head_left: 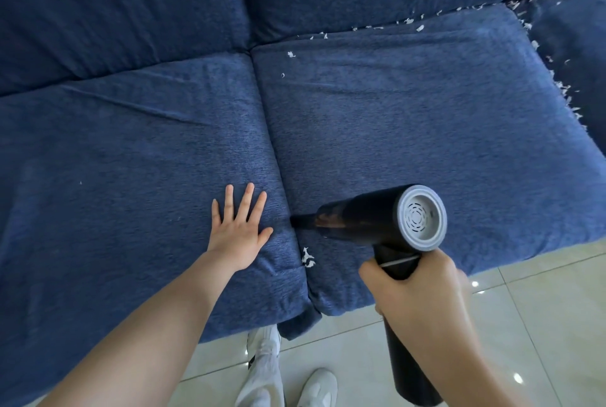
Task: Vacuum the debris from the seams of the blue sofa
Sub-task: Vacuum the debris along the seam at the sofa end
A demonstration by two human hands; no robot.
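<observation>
The blue sofa (pixel 410 118) fills the view, with a seam (pixel 272 144) running between its two seat cushions. My right hand (pixel 423 291) grips the handle of a black handheld vacuum (pixel 370 216) with a grey rear cap; its nozzle tip sits in the seam near the front. My left hand (pixel 237 226) lies flat with fingers spread on the left cushion, just beside the seam. White debris flakes (pixel 307 257) lie in the seam just in front of the nozzle. More white flakes (pixel 410 21) line the back seam and white scraps (pixel 564 91) line the right side seam.
Pale floor tiles (pixel 541 291) show below the sofa's front edge. My feet in white shoes (pixel 314 387) stand close to the sofa front. Two lone flakes (pixel 291 54) lie on the right cushion near the back.
</observation>
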